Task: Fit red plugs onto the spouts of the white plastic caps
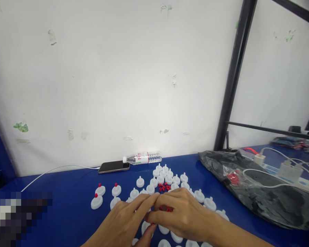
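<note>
Fingertips bunched together, left hand [125,218] against right hand [181,214]! A round white plastic cap [145,227] sat right beneath them, nearer the left; its spout, and so its axis, was hidden. A speck of red [152,224] showed there, but whether either hand gripped anything, I couldn't tell. Small red plastic pieces [164,187] lay just beyond, some half-covered by the right.

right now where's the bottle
In the head view, the bottle lies just left of centre, by the wall, its white cap by the phone.
</note>
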A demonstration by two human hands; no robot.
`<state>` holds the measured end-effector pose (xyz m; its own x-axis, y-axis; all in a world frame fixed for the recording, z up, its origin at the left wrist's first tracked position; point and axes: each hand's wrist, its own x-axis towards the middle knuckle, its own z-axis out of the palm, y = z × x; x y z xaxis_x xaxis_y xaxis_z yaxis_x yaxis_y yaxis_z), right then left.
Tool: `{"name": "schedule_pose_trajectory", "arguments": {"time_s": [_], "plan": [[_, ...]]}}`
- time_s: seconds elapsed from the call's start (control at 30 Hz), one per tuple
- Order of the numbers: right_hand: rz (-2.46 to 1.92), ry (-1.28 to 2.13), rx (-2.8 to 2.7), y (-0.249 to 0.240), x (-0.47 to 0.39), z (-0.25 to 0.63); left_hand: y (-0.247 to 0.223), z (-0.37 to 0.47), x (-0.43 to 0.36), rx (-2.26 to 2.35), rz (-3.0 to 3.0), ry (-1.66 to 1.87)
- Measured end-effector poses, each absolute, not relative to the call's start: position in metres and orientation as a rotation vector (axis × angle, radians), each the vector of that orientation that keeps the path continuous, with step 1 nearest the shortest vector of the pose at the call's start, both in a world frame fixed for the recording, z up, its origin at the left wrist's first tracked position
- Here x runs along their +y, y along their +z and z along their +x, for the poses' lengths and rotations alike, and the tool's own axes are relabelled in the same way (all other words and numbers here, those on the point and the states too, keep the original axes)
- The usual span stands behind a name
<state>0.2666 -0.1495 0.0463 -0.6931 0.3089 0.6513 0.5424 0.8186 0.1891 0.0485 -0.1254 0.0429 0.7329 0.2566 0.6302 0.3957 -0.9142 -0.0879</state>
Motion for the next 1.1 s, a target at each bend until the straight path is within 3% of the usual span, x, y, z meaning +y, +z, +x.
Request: {"name": "schedule_pose_trajectory", "arguments": {"time_s": [1.1], "plan": [[-0.655, -0.546, -2.426, 0.047, -0.150, 0.268, 0.035, 0.048, -0.115, -0.355, -2.630, -1.239]]}}
